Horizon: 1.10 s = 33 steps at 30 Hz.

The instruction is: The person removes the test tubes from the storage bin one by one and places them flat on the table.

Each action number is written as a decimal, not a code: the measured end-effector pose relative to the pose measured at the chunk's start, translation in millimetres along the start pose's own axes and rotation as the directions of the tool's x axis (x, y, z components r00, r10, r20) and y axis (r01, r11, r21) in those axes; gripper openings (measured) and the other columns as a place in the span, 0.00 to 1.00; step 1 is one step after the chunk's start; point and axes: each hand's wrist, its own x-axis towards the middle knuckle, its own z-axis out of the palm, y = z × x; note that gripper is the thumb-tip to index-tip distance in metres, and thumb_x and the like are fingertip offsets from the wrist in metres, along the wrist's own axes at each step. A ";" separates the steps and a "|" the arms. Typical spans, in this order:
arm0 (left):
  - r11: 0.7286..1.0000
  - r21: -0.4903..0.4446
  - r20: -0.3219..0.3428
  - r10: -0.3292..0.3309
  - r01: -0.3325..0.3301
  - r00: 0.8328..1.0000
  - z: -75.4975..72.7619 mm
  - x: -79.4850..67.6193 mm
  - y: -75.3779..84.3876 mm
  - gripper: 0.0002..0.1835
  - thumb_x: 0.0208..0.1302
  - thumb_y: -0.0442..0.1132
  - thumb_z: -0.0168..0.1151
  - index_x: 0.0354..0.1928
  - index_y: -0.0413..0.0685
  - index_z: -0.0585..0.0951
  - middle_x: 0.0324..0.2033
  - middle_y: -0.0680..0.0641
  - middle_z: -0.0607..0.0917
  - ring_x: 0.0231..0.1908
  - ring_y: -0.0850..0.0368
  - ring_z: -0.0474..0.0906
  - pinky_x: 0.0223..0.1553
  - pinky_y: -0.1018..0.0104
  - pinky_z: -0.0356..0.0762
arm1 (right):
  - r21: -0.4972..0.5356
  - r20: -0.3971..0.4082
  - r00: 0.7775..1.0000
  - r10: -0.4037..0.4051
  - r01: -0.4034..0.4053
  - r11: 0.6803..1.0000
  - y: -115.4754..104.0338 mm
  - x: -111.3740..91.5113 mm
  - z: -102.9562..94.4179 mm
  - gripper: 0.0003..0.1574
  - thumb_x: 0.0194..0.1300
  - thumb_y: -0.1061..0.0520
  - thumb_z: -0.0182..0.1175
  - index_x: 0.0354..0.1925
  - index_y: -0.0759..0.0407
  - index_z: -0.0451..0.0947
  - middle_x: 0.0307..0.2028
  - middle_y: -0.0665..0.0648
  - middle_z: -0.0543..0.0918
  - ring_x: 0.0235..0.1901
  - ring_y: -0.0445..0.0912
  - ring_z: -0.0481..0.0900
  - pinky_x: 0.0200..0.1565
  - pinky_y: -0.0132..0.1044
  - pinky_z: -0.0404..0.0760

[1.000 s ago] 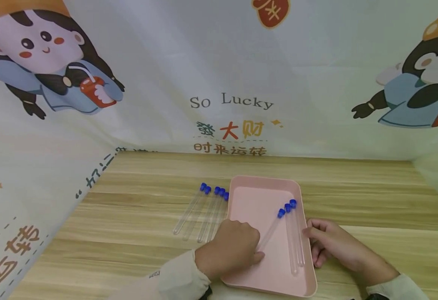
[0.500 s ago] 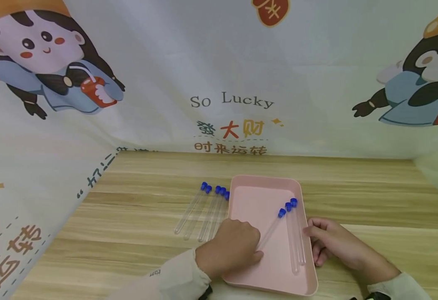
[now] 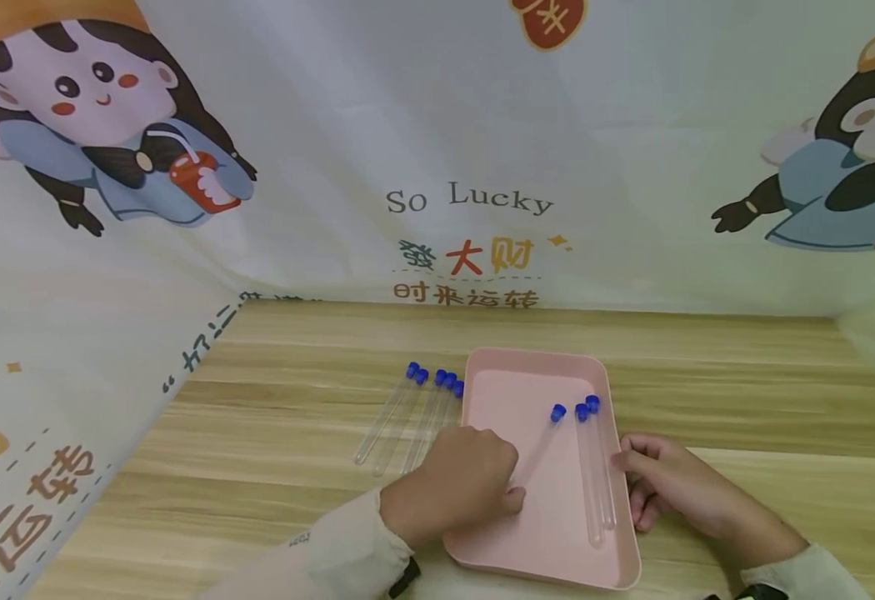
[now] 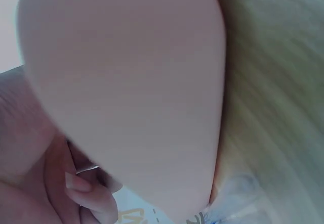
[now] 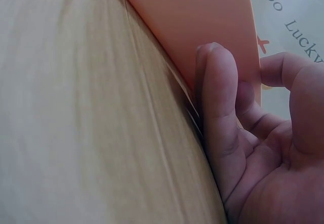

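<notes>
A pink tray (image 3: pixel 527 558) lies on the table, with three clear, blue-capped test tubes in it. Two of them, among them this test tube (image 3: pixel 587 483), lie side by side along its right wall. My left hand (image 3: pixel 456 483) reaches over the left rim and pinches the third test tube (image 3: pixel 546 442) near its lower end; the fingertips are mostly hidden. This tube slants, cap up and right. At the right wall, my right hand (image 3: pixel 681 487) holds the tray's edge, thumb at the rim and fingers against the outside, as the right wrist view shows.
Several more blue-capped test tubes (image 3: pixel 396 417) lie on the wooden table (image 3: pixel 257 433) left of the tray, partly behind my left hand. A printed cloth (image 3: pixel 617 167) rises along the table's back and sides.
The pinched tube has shifted slightly left and away, widening the gap between its cap and the two others. The head view has moved slightly. My right hand stays at the tray's edge.
</notes>
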 end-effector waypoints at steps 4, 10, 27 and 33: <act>1.000 0.005 -0.020 -0.008 0.008 1.000 -4.0 -2.2 -5.2 0.24 0.59 0.58 0.65 0.13 0.56 0.69 0.12 0.57 0.71 0.14 0.61 0.64 0.12 0.63 0.61 | 0.000 0.005 1.000 -0.008 0.008 1.000 -1.0 0.6 0.3 0.10 0.73 0.55 0.50 0.35 0.58 0.69 0.23 0.53 0.78 0.19 0.42 0.79 0.23 0.35 0.81; 0.998 -0.059 -0.046 -0.013 0.010 0.999 -15.6 -8.6 -14.8 0.25 0.61 0.56 0.64 0.13 0.57 0.66 0.10 0.59 0.64 0.13 0.64 0.59 0.10 0.66 0.57 | 0.003 0.009 1.000 -0.016 0.016 1.000 -0.9 -0.5 0.6 0.09 0.73 0.55 0.50 0.34 0.58 0.69 0.23 0.53 0.78 0.19 0.42 0.79 0.23 0.35 0.81; 0.984 -0.152 -0.165 -0.113 0.088 0.980 -30.4 -29.7 -54.8 0.21 0.58 0.52 0.66 0.15 0.58 0.68 0.12 0.61 0.67 0.15 0.65 0.63 0.14 0.68 0.57 | 0.017 0.036 0.999 -0.024 0.024 1.000 0.6 -0.5 0.2 0.11 0.74 0.55 0.50 0.33 0.56 0.69 0.23 0.52 0.79 0.19 0.41 0.80 0.23 0.34 0.81; 0.979 -0.145 -0.178 -0.166 0.141 0.970 -31.7 -39.0 -74.4 0.21 0.58 0.50 0.66 0.14 0.58 0.68 0.12 0.61 0.66 0.15 0.65 0.61 0.16 0.69 0.55 | 0.018 0.030 0.999 -0.025 0.024 1.000 0.3 0.3 0.0 0.10 0.74 0.55 0.50 0.33 0.56 0.69 0.23 0.52 0.79 0.19 0.41 0.80 0.23 0.34 0.81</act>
